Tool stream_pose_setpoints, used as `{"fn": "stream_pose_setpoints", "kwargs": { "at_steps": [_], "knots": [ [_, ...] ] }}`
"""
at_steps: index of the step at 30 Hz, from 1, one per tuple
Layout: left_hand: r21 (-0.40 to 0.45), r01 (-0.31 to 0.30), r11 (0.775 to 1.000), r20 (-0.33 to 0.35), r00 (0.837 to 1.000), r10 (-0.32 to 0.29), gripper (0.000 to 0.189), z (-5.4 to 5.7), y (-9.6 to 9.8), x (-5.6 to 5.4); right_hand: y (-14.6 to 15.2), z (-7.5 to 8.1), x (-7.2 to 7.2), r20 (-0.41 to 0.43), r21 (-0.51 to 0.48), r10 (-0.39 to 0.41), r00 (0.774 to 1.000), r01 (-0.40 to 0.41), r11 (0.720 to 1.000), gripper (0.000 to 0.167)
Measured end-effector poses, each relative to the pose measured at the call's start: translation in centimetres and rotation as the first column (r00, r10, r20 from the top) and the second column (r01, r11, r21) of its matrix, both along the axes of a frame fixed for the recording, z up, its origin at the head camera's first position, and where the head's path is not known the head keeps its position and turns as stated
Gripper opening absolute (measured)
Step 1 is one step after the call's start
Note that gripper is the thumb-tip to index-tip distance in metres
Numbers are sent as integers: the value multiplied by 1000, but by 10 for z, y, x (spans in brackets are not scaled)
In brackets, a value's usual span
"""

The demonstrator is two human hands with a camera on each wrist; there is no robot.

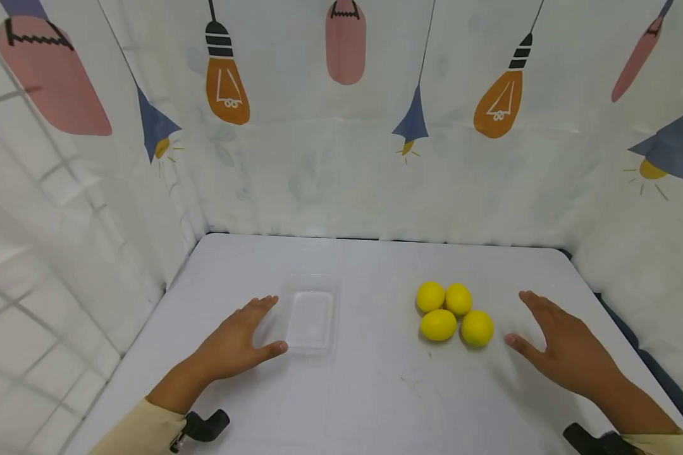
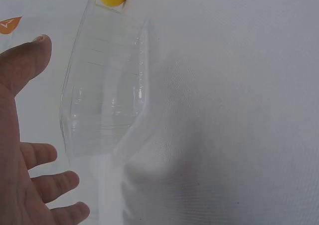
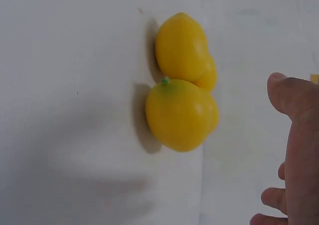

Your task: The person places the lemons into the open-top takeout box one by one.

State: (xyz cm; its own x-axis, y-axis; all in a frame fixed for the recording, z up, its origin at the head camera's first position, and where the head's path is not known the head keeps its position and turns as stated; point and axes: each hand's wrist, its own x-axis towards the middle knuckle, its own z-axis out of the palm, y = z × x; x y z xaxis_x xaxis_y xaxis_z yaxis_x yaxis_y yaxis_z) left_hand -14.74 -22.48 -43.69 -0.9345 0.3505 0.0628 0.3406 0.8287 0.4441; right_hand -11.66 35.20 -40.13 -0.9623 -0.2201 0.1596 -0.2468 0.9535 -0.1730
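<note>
A clear plastic container (image 1: pixel 310 321) lies on the white table, left of the middle in the head view. My left hand (image 1: pixel 240 341) is just left of it, thumb and fingers spread apart, holding nothing. In the left wrist view the container (image 2: pixel 104 80) appears beyond the thumb and fingertips. Several yellow lemons (image 1: pixel 439 325) sit in a tight cluster right of the middle. My right hand (image 1: pixel 572 351) hovers to their right with thumb and fingers parted and nothing in it. One lemon (image 3: pixel 178 115) shows a small green stem tip in the right wrist view.
The white table (image 1: pixel 375 398) runs back to a pale curtain (image 1: pixel 341 177) printed with lamps and bulbs. Curtain panels also hang along the left and right sides. Each wrist wears a black camera mount (image 1: pixel 206 426).
</note>
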Motion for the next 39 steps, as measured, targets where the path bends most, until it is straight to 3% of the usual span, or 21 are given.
{"fn": "stream_pose_setpoints", "kwargs": {
  "at_steps": [13,39],
  "knots": [
    [5,-1,1000,8,1000,1,97,-6,2,1,-21,-18,-13,129,-7,-41,991,42,999,101],
    [15,-27,1000,52,998,26,94,-6,1,1,-37,-42,-21,159,-15,-27,987,29,999,104]
  ]
}}
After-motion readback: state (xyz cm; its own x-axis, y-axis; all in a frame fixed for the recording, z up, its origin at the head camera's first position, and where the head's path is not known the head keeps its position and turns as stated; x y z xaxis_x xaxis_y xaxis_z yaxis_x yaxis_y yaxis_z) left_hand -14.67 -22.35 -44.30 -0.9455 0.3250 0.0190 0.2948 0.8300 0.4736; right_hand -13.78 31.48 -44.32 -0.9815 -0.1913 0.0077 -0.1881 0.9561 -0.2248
